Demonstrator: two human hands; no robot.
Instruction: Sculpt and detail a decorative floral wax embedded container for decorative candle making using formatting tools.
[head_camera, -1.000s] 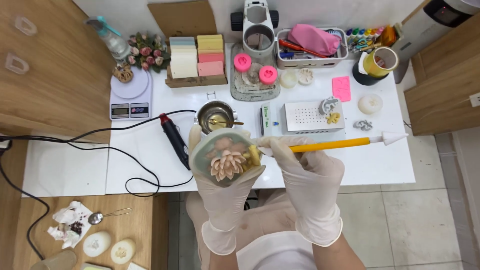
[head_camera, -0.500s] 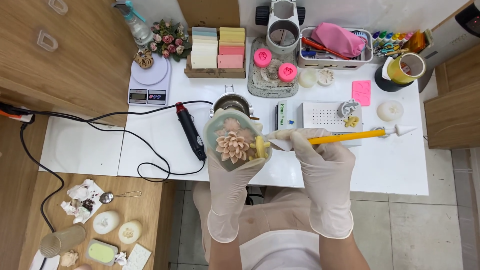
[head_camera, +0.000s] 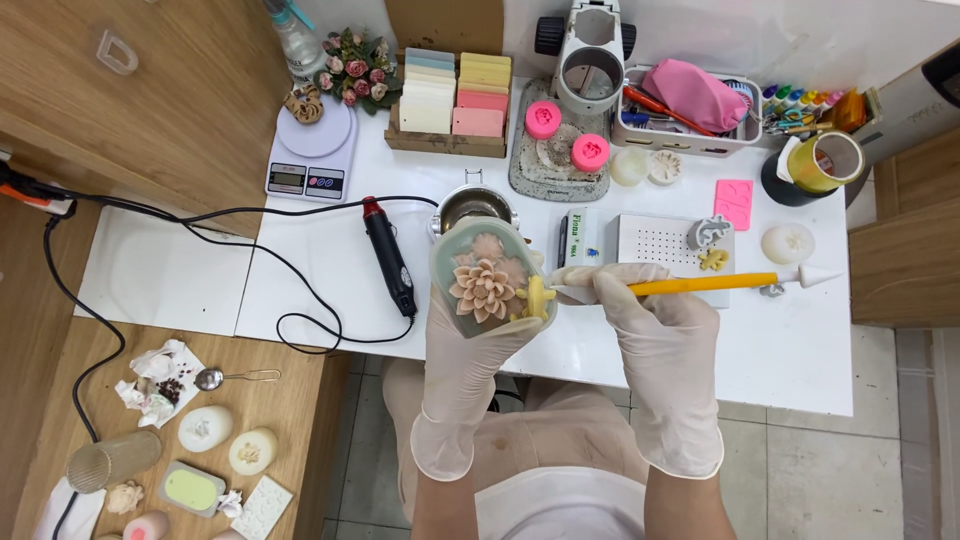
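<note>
At frame centre, the left hand (head_camera: 470, 345), in a translucent glove, holds a pale green oval soap (head_camera: 488, 275) upright from below, fingers curled around its lower edge and back. The soap face carries a peach flower relief (head_camera: 483, 287) and a small yellow piece (head_camera: 535, 298) at its right edge. Right of centre, the gloved right hand (head_camera: 655, 335) pinches a yellow-handled sculpting tool (head_camera: 700, 285) between closed fingertips; the tool lies nearly horizontal, its tip touching the yellow piece, its white cone end pointing toward the right edge. Behind the soap, on the white table (head_camera: 800, 350), stand a small metal pot (head_camera: 472, 207) and a black rotary tool (head_camera: 388, 255) with its cable.
</note>
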